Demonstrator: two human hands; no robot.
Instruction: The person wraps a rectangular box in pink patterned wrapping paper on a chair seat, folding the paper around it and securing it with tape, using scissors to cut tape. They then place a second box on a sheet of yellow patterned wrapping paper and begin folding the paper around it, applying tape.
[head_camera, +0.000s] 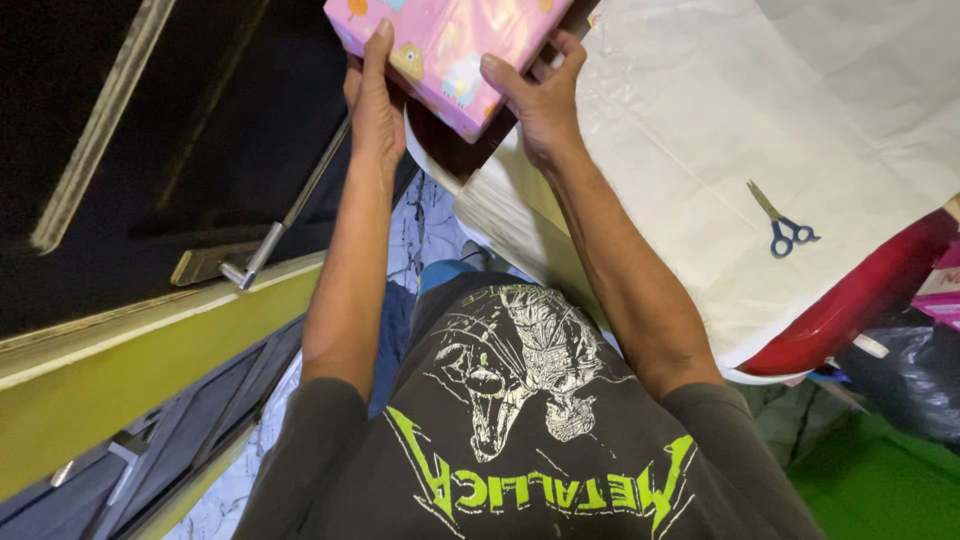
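Pink gift-wrapped box (445, 50) with small cartoon pictures on its paper sits at the top of the view, tilted, held between 2 hands above the edge of a table. At the far left, a dark panel with a pale wooden strip (95, 130) runs diagonally, and below it lies a yellow-green ledge (120, 360) with a metal rod and bracket (270, 235) resting on it. The left hand (375, 110) lies flat along the box's left side, fingers stretched up against the wrapping and the thumb tucked behind. The right hand (535, 95) grips the box's lower right corner, fingers curled over the edge and thumb pressed on the underside. Below both arms, a dark grey T-shirt with a pale skull print (520, 400) fills the bottom. To the right, a white plastic sheet (700, 130) covers the table, and blue-handled scissors (785, 225) lie on it, well apart from the box. A red curved rim (850, 305) shows under the sheet's edge.
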